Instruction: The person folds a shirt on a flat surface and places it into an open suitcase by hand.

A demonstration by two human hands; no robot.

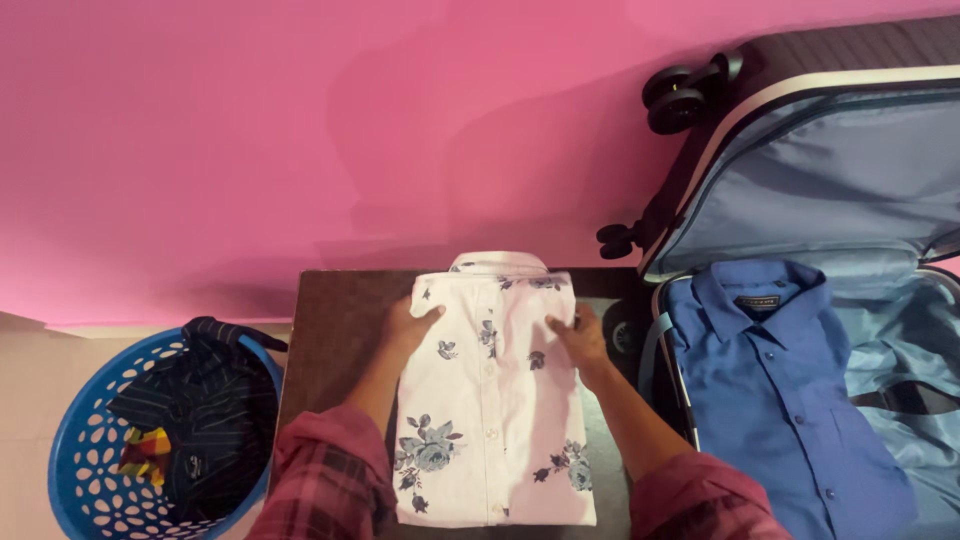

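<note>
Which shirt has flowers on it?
The folded white shirt with blue flowers on the dark table, under both hands. The blue shirt in the open suitcase is plain.

Home: laundry basket [75, 470], open suitcase [800, 180]
</note>
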